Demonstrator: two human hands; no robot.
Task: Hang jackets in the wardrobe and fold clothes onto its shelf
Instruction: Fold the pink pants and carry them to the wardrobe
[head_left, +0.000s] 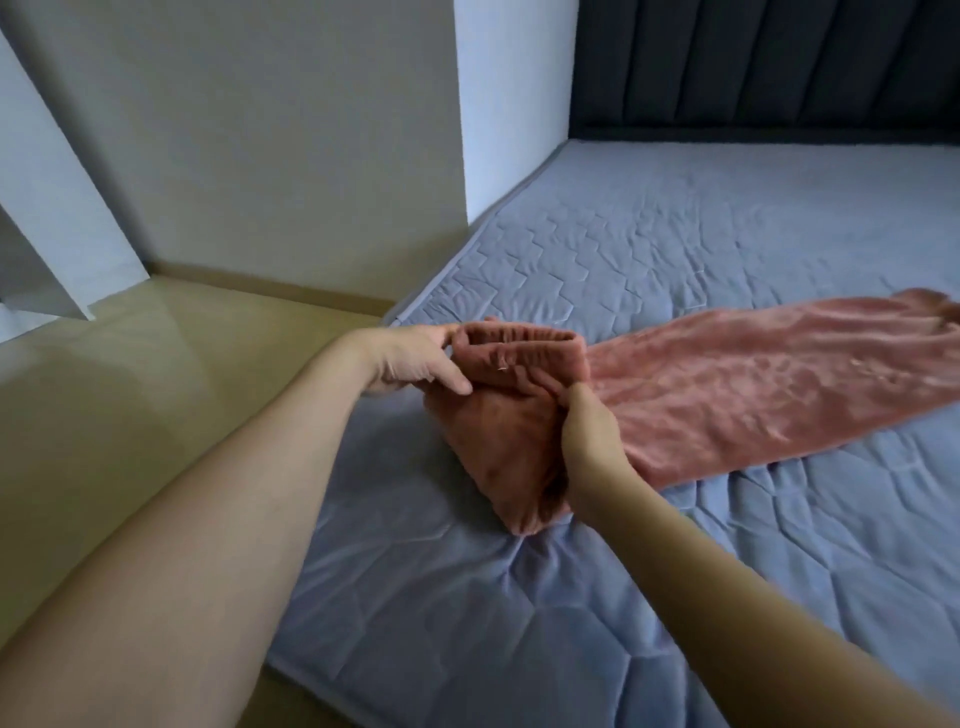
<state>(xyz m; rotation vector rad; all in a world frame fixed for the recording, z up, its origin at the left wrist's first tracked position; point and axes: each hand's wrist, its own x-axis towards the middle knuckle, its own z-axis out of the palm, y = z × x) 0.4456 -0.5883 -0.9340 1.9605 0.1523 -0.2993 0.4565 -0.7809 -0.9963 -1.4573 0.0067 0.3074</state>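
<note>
Pink plush fabric is what matters right now: a long salmon-pink fleece pair of trousers (727, 384) lies stretched across the pale blue quilted mattress (675, 234), its elastic waistband end bunched at the mattress edge nearest the floor, its far end trailing off toward the dark padded headboard (769, 62). The danger, as I judge it, is that edge. The gathered waist sits right at the mattress border, so a slack grip could let the bunched cloth slide off onto the beige floor (130, 389), and the long loose stretch behind it may drag or skew when the fold is turned, leaving a crooked bundle that will not sit well on a shelf. The plush nap looks slippery too, so layers could creep apart. Now the hands: the left hand (415, 358) is at the waistband end nearest the mattress edge, fingers half curled, thumb and fingers pinching the ribbed band. The right hand (587, 431), further in over the mattress, is curled tight into the fabric just below the waistband, fingers buried in the folds, clamped on it. No wardrobe in view.
</note>
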